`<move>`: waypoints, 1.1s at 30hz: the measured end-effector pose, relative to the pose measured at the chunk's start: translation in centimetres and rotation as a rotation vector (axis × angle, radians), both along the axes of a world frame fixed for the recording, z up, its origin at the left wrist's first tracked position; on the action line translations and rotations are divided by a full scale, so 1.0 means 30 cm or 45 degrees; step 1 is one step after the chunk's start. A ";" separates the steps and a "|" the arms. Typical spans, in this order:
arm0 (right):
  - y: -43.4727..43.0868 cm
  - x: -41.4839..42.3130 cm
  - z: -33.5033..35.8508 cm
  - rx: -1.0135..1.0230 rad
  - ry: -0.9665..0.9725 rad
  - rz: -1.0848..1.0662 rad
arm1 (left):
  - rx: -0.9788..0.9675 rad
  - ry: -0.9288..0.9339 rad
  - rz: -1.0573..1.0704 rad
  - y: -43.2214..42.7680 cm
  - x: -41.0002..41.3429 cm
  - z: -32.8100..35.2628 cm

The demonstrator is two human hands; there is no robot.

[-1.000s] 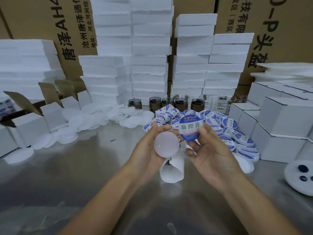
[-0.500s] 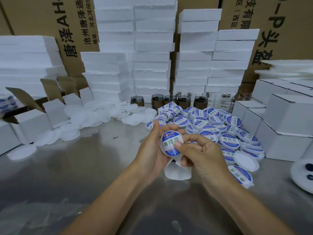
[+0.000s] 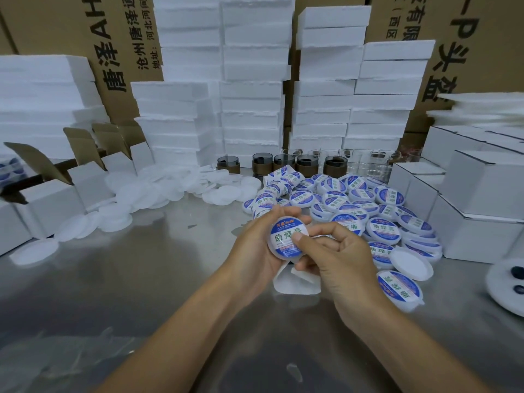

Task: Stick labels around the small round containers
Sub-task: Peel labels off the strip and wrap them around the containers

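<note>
My left hand (image 3: 256, 251) grips a small round white container (image 3: 286, 236) at table centre, its face covered by a blue and white round label. The thumb of my right hand (image 3: 334, 256) presses on that label while its fingers curl behind the container. Below both hands lies a curled strip of white label backing paper (image 3: 296, 283). To the right, a heap of labelled containers (image 3: 354, 208) spreads over the metal table (image 3: 141, 279). One plain white container (image 3: 411, 263) lies at the heap's near edge.
Loose white lids (image 3: 158, 191) are scattered at the left. White foam blocks (image 3: 252, 95) and cardboard cartons (image 3: 119, 52) stack behind. Small white boxes (image 3: 479, 211) stand right, open boxes (image 3: 56, 194) left. Dark jars (image 3: 306, 164) line the back. A white plate (image 3: 507, 287) sits far right.
One second ago my right hand held the label apart from the bare container. The label now lies on the container's face, and my right thumb rubs over it.
</note>
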State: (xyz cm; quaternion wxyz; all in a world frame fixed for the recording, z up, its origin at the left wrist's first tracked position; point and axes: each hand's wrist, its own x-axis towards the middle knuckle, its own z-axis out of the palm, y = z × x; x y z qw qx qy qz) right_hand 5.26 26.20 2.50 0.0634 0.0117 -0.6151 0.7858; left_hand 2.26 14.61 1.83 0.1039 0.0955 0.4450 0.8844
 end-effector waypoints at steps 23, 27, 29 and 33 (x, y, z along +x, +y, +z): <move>0.002 0.000 -0.003 0.060 -0.008 -0.083 | -0.207 0.169 0.017 -0.009 0.002 -0.010; 0.011 -0.006 -0.006 0.303 0.064 -0.146 | -0.293 0.238 -0.002 -0.010 0.012 -0.007; 0.014 -0.009 -0.015 0.496 0.140 -0.206 | -0.309 0.263 -0.010 -0.011 0.014 -0.006; 0.015 -0.008 -0.034 0.749 0.239 -0.237 | -0.196 0.296 -0.005 -0.017 0.013 0.004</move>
